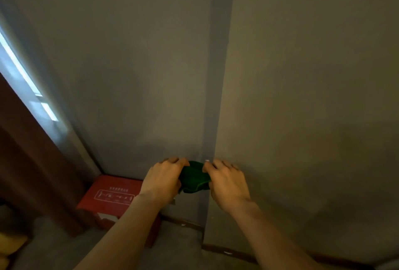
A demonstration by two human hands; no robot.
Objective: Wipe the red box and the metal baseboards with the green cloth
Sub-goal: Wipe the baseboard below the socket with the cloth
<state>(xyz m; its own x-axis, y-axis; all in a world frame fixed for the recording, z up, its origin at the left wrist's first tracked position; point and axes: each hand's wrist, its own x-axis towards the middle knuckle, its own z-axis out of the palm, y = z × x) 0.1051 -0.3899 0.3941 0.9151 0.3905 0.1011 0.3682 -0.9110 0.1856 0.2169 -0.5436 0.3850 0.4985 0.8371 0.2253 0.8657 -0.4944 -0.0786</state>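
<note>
**Cloth gripped in both hands, raised in front of the wall corner**

Count: two hands, one cloth, one box, two visible baseboard runs.

Left hand [163, 180]: fingers curled over the left edge of the cloth [195, 178], back of hand toward camera. Clenched on the fabric.

Right hand [226, 183]: fingers curled over the right edge of the same cloth. Also clenched on it. The two hands are close together, with the cloth bunched between them; only a small dark-green patch shows, sagging a little at the lower edge.

Cloth position: held in the air, in front of the grey wall [151, 64], just left of the vertical corner where the wall steps forward. Whether it touches the wall cannot be told.

Box [110, 196]: red, one only, on the floor against the wall at lower left, below and left of the left hand. White printed diagram on its top face; text too blurred to read. The left forearm crosses in front of its right side. Apart from the cloth.

Baseboards: one dark strip [183, 223] along the foot of the recessed wall, right of the box; a second [228, 251] along the foot of the nearer wall section. Both well below the cloth.

Other: dark brown curtain [28, 161] at left edge, one bright window strip [19, 66] beside it. Floor [177, 246] grey.
</note>
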